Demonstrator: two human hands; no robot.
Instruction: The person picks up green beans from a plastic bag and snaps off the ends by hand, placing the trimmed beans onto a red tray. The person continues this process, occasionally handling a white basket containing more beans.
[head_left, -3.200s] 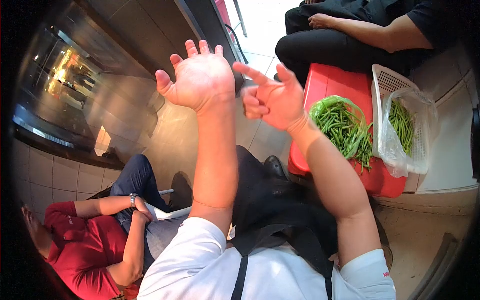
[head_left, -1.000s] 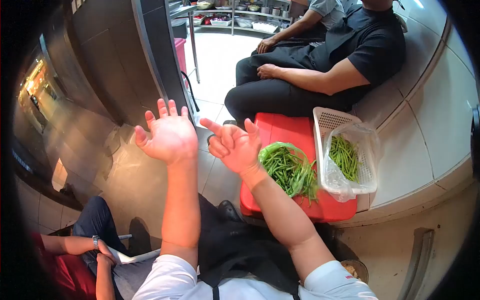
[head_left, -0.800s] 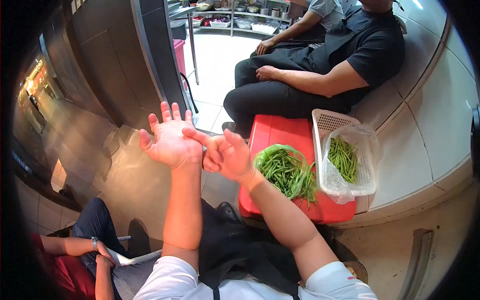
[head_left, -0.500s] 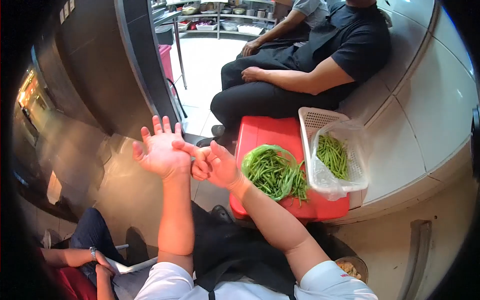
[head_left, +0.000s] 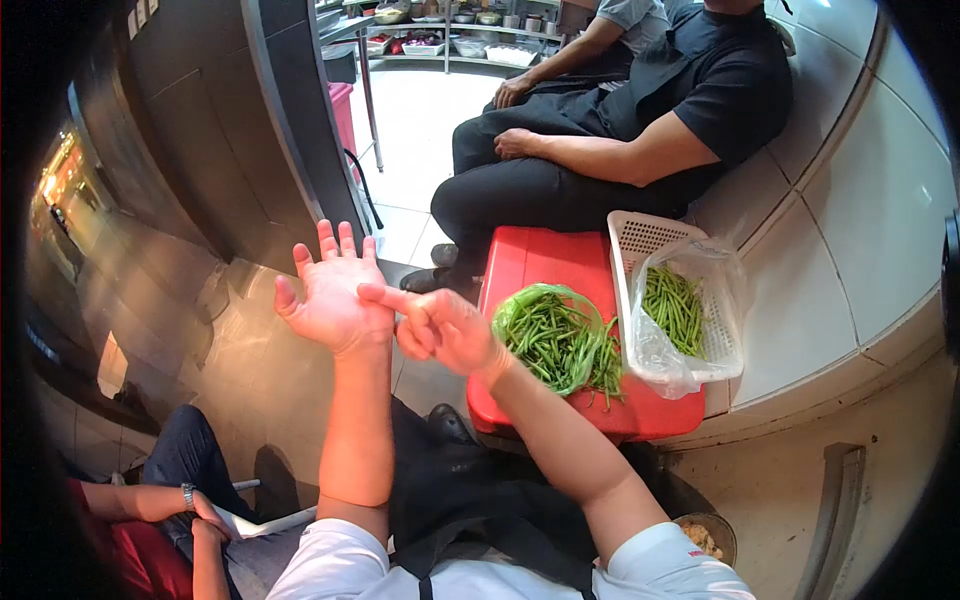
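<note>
My left hand [head_left: 345, 295] is raised palm up with its fingers spread, holding nothing. The index finger of my right hand [head_left: 440, 325] points across to the left palm and appears to touch it. My other right fingers are curled in, with nothing visible in them. Just right of my right hand, cut green beans [head_left: 550, 335] fill a green plastic bag, some spilling over its side. The bag rests on a red plastic box or seat [head_left: 520, 258]. Beside it, more green beans [head_left: 672, 308] lie in a clear plastic bag [head_left: 655, 355] inside a white perforated basket [head_left: 640, 232].
Ahead sits a person in dark clothes [head_left: 570, 195], with another person [head_left: 610, 40] behind. At lower left is a seated person's arm with a watch [head_left: 188, 497]. A bowl of food pieces [head_left: 705, 535] stands low at right. A tiled wall [head_left: 800, 290] borders the right side.
My right index finger still points at the left palm, while the other right fingers look more curled. The whole view has shifted slightly; the beans and basket stay in place.
</note>
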